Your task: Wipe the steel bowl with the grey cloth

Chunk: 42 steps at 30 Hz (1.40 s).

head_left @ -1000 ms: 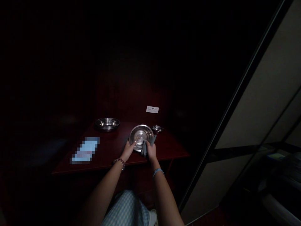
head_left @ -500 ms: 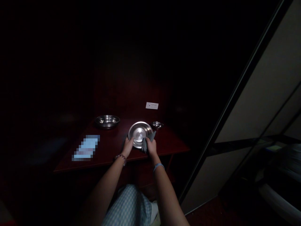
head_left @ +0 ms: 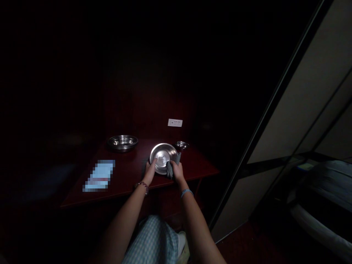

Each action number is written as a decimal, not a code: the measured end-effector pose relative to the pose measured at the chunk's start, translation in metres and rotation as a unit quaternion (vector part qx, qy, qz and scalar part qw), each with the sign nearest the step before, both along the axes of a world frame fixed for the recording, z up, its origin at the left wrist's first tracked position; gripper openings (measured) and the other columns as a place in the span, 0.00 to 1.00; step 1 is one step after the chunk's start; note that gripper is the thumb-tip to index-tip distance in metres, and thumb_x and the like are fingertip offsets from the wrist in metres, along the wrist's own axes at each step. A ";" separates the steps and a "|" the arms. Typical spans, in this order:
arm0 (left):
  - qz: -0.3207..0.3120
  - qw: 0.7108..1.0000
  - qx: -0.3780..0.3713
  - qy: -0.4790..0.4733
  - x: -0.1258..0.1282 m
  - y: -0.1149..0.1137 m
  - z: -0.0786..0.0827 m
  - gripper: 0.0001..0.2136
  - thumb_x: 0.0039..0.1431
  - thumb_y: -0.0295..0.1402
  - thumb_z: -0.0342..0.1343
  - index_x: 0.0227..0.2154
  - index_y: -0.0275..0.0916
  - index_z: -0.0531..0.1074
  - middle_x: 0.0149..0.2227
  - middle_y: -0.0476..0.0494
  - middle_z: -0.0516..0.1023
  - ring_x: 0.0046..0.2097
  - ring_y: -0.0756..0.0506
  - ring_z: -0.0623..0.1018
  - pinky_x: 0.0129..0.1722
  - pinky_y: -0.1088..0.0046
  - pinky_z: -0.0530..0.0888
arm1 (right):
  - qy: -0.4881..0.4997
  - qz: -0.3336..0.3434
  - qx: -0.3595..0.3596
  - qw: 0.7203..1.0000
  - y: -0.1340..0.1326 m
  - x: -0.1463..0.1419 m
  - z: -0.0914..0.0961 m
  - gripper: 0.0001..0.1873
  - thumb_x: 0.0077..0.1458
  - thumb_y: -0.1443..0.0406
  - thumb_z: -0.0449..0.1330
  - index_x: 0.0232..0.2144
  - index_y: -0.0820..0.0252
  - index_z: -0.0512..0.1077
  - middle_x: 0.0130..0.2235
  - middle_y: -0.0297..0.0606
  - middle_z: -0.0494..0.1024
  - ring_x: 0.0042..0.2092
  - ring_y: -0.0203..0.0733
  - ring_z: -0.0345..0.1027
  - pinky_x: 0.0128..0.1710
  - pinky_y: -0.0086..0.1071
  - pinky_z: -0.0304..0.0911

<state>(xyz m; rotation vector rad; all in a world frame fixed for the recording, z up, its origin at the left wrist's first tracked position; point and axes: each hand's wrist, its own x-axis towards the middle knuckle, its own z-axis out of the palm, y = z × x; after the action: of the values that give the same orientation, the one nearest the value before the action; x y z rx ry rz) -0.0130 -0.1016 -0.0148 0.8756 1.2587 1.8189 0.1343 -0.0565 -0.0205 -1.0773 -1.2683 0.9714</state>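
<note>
Stainless steel plate point(head_left: 163, 157), tilted at mid-frame, sits between the hands: the left hand point(head_left: 150, 172) grips its near rim, the right hand point(head_left: 176, 171) pinches a grey cloth point(head_left: 171, 169) against it. On the dark red desk point(head_left: 192, 170) (dimly lit), a blurred blue patch point(head_left: 99, 175) lies left; beyond are a small steel bowl point(head_left: 182, 145), a wider steel bowl point(head_left: 122, 142) and, upper centre, a white wall plate point(head_left: 175, 122).

Steel plate point(head_left: 162, 156): near rim hidden by the left hand point(head_left: 150, 172) and the right hand point(head_left: 177, 171), the latter also covering much of a grey cloth point(head_left: 171, 169). At 8 o'clock from the plate, a flat blue item point(head_left: 99, 176) was pixelated beyond identification. At 1 o'clock, the markings on a white wall plate point(head_left: 175, 122) were too small to read. At 6 o'clock, checked clothing point(head_left: 151, 238) was cut off by the lower edge. At 3 o'clock, a padded object point(head_left: 321, 194) was cut off by the right edge and too dark to name.
</note>
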 end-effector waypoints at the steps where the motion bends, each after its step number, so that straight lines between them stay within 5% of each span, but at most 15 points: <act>1: 0.008 1.000 -0.021 -0.012 0.001 0.000 0.000 0.10 0.60 0.38 0.59 0.40 0.38 0.76 0.42 0.34 0.84 0.55 0.34 0.81 0.60 0.53 0.73 | 0.001 -0.001 0.003 1.000 0.000 0.001 0.000 0.17 0.47 0.55 0.62 0.31 0.63 0.79 0.32 0.41 0.84 0.38 0.48 0.78 0.38 0.31 0.68; 12: -0.010 0.999 0.039 -0.012 0.004 -0.002 0.001 0.15 0.63 0.35 0.58 0.51 0.40 0.73 0.54 0.38 0.81 0.60 0.41 0.78 0.63 0.63 0.71 | 0.003 -0.014 0.004 1.000 0.003 0.002 -0.001 0.19 0.49 0.53 0.62 0.34 0.63 0.80 0.35 0.43 0.85 0.41 0.50 0.79 0.40 0.32 0.69; 26: 0.010 0.999 0.041 0.004 0.002 0.009 -0.007 0.13 0.53 0.27 0.60 0.44 0.37 0.75 0.48 0.36 0.82 0.56 0.39 0.80 0.64 0.57 0.70 | -0.027 -0.033 0.012 0.999 0.004 0.002 -0.002 0.17 0.50 0.55 0.63 0.35 0.63 0.81 0.39 0.45 0.86 0.45 0.52 0.80 0.45 0.34 0.70; 42: 0.019 0.999 -0.008 0.037 0.005 -0.005 0.009 0.12 0.57 0.25 0.56 0.45 0.36 0.75 0.49 0.35 0.82 0.55 0.38 0.80 0.62 0.58 0.71 | -0.045 -0.035 0.006 0.998 0.008 0.003 -0.005 0.16 0.49 0.52 0.61 0.28 0.60 0.78 0.31 0.42 0.84 0.38 0.49 0.78 0.39 0.33 0.69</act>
<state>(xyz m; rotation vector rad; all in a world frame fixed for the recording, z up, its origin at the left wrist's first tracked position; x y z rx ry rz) -0.0084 -0.1062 -0.0055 0.9226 1.3424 1.8185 0.1371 -0.0481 -0.0252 -1.1592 -1.2985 0.8717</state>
